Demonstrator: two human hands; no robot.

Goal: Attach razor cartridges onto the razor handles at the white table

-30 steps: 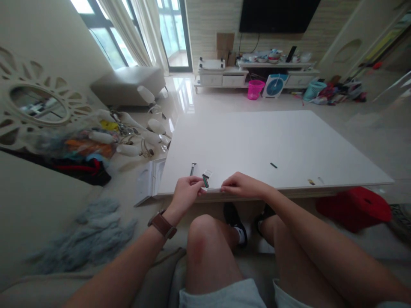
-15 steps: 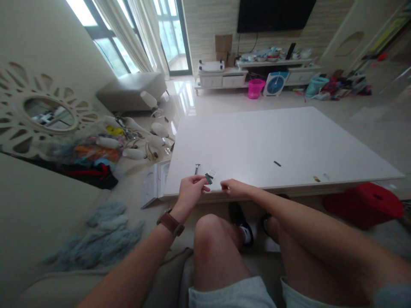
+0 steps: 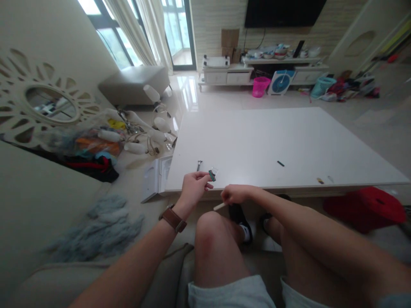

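Near the table's front edge, my left hand (image 3: 195,186) pinches a small dark piece with green edges that looks like a razor cartridge (image 3: 212,175). A small clear plastic piece (image 3: 215,171) shows right behind it. To the right, my right hand (image 3: 236,194) is closed around a thin pale stick (image 3: 219,206). Its tip points left, over my knee and below the tabletop; the other end is hidden in the fist. Just beyond my left hand lies a slim metallic T-shaped tool, like a razor handle (image 3: 199,165).
The white table (image 3: 250,141) stretches away before me. On it lie a dark strip (image 3: 281,163), a small brown piece (image 3: 320,181) and a clear piece (image 3: 330,179). A red stool (image 3: 369,209) stands at right; a lamp with white shades (image 3: 157,136) lies on the floor at left.
My right hand has moved slightly down and turned, so the pale stick now shows below it. My left hand still pinches the cartridge. The view has shifted a little.
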